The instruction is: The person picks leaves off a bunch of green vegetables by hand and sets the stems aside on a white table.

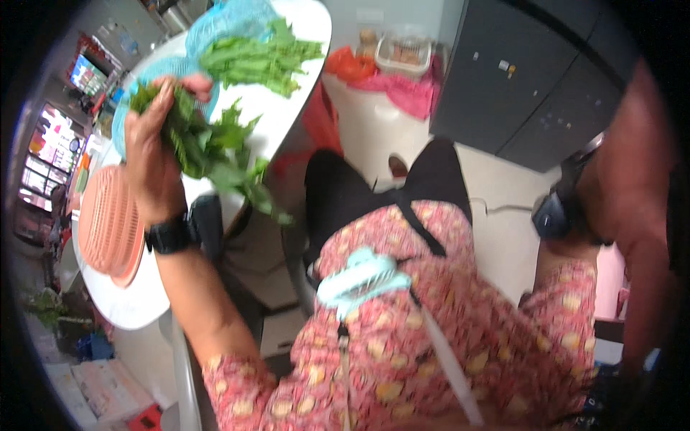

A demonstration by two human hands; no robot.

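My left hand [153, 145] is raised over the white table and grips a bunch of leafy greens [199, 140], whose leaves hang to the right. Behind it, a light-blue mesh basket [121, 116] stands partly hidden, with a blurred pinkish thing [198, 86] at its rim. A pile of green leafy stalks [264, 59] lies on the white tabletop [280, 121] beside another blue mesh basket [232, 21]. Close to the camera at the far right is my right hand [636, 183], large and blurred; its fingers cannot be made out.
An upside-down orange plastic basket [110, 221] rests on the near part of the table. A pale-green portable fan [361, 283] hangs at my chest. On the floor ahead are a white container [403, 56], a red bag [347, 63] and pink cloth [396, 94], beside a dark cabinet [517, 81].
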